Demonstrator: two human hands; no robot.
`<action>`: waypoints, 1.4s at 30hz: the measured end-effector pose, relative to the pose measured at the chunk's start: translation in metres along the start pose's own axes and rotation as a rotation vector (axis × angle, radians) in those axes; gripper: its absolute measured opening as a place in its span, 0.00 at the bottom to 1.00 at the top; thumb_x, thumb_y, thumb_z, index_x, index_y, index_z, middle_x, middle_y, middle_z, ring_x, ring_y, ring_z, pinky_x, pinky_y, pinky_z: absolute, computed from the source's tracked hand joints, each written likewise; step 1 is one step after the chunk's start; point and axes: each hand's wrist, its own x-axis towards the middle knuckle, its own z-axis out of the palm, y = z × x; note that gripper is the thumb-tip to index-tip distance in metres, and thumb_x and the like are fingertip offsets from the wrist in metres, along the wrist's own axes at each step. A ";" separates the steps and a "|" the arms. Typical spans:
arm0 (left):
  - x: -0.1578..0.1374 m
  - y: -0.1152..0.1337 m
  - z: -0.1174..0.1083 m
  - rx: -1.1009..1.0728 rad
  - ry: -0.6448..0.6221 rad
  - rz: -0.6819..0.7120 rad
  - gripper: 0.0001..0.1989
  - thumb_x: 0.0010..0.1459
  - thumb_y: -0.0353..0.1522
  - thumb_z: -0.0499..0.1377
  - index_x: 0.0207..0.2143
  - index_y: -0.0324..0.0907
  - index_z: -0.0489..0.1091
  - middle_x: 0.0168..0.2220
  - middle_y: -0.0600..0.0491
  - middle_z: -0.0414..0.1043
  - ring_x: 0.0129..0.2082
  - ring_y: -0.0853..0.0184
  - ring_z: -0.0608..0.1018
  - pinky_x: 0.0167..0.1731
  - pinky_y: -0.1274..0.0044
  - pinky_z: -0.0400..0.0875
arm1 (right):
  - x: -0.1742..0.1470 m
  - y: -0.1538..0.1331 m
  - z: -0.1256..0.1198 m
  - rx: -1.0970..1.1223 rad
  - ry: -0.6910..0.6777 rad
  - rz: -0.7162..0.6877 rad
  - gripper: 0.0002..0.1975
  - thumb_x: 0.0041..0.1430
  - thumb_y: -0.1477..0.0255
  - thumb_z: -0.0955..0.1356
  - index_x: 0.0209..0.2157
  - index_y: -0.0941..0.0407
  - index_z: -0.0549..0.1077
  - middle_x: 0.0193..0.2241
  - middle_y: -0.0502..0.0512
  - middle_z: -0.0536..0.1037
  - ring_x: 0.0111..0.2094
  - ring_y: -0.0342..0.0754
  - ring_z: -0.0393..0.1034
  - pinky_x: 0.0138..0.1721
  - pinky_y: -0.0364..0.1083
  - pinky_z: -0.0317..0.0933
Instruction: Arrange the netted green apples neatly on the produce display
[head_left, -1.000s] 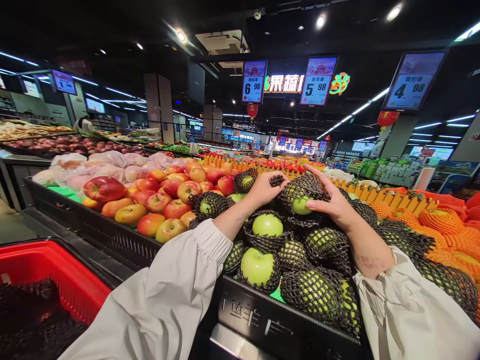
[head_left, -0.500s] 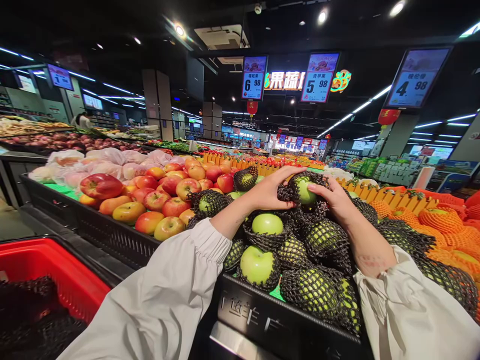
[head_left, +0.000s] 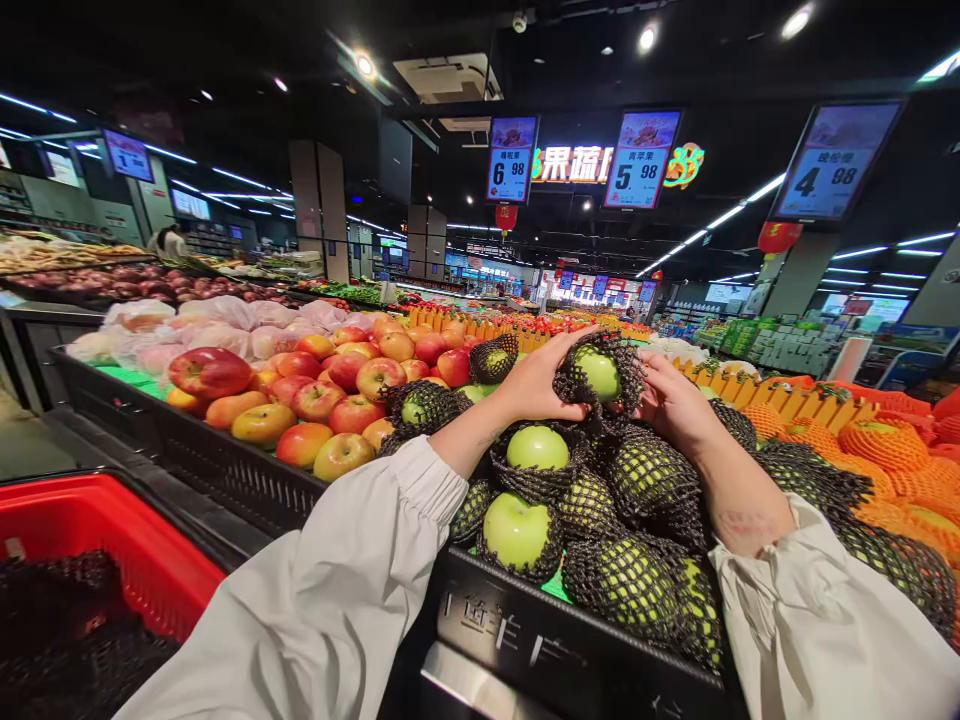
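While the left grip [head_left: 544, 382], with thumb and fingers spread wide, holds a green apple [head_left: 601, 375] from its left side, the right grip [head_left: 673, 400] is narrow and pinches the black net [head_left: 632, 378] around this apple. Both are above a pile of netted apples [head_left: 624, 585], which crowds closely below them in a black crate [head_left: 487, 615]. Red apples [head_left: 319, 400] lie to the left, and orange-netted fruits [head_left: 877, 440] to the right.

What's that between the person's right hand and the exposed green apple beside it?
A black mesh sleeve: in the head view, the right hand grips its edge beside the green apple.
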 end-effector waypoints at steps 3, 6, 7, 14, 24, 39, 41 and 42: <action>0.001 0.000 0.000 -0.030 0.008 0.023 0.45 0.38 0.36 0.70 0.61 0.41 0.62 0.61 0.40 0.64 0.61 0.48 0.68 0.63 0.61 0.59 | 0.002 0.003 0.000 -0.038 0.071 -0.044 0.21 0.45 0.57 0.77 0.38 0.49 0.69 0.32 0.48 0.79 0.33 0.53 0.76 0.30 0.51 0.72; 0.000 0.003 0.000 -0.133 -0.011 0.048 0.43 0.39 0.36 0.70 0.59 0.41 0.63 0.59 0.41 0.67 0.60 0.49 0.70 0.62 0.63 0.61 | 0.004 0.004 -0.004 -0.140 0.223 -0.173 0.20 0.45 0.57 0.76 0.36 0.50 0.70 0.33 0.51 0.79 0.37 0.55 0.75 0.36 0.53 0.72; 0.000 0.004 0.001 -0.170 -0.026 0.056 0.41 0.39 0.36 0.69 0.58 0.41 0.64 0.58 0.42 0.68 0.58 0.49 0.71 0.60 0.63 0.63 | 0.004 0.004 -0.005 -0.188 0.262 -0.227 0.20 0.43 0.57 0.77 0.35 0.50 0.71 0.33 0.51 0.79 0.38 0.55 0.75 0.38 0.53 0.72; -0.003 0.003 0.004 -0.270 0.015 -0.091 0.26 0.43 0.38 0.69 0.44 0.38 0.71 0.44 0.46 0.76 0.46 0.53 0.77 0.48 0.67 0.71 | -0.001 -0.002 -0.002 -0.243 0.252 -0.293 0.20 0.48 0.52 0.74 0.35 0.50 0.71 0.40 0.54 0.77 0.39 0.52 0.73 0.34 0.48 0.70; -0.003 0.006 0.002 -0.276 0.075 -0.160 0.30 0.44 0.41 0.71 0.48 0.38 0.71 0.46 0.44 0.77 0.46 0.53 0.78 0.49 0.66 0.71 | -0.014 -0.007 0.012 -0.373 -0.115 -0.179 0.38 0.34 0.62 0.82 0.49 0.53 0.72 0.52 0.58 0.77 0.52 0.61 0.72 0.57 0.60 0.65; 0.000 0.008 0.000 -0.483 -0.200 -0.123 0.26 0.40 0.36 0.74 0.44 0.41 0.75 0.46 0.46 0.77 0.52 0.53 0.77 0.58 0.61 0.66 | -0.010 -0.005 0.016 -0.179 -0.022 -0.185 0.49 0.23 0.64 0.83 0.48 0.49 0.59 0.43 0.56 0.80 0.44 0.59 0.77 0.52 0.59 0.70; 0.000 0.006 0.002 -0.441 -0.113 -0.137 0.27 0.39 0.36 0.74 0.43 0.40 0.75 0.45 0.46 0.78 0.50 0.54 0.77 0.57 0.62 0.67 | -0.008 -0.002 0.015 -0.203 -0.038 -0.180 0.48 0.26 0.61 0.83 0.49 0.49 0.58 0.44 0.57 0.80 0.44 0.57 0.77 0.51 0.58 0.70; 0.001 0.004 0.002 -0.417 -0.040 -0.146 0.28 0.37 0.36 0.75 0.43 0.40 0.74 0.46 0.45 0.77 0.50 0.53 0.77 0.58 0.62 0.66 | -0.007 -0.002 0.014 -0.226 -0.020 -0.191 0.47 0.28 0.59 0.83 0.49 0.49 0.59 0.44 0.58 0.80 0.43 0.57 0.77 0.50 0.58 0.69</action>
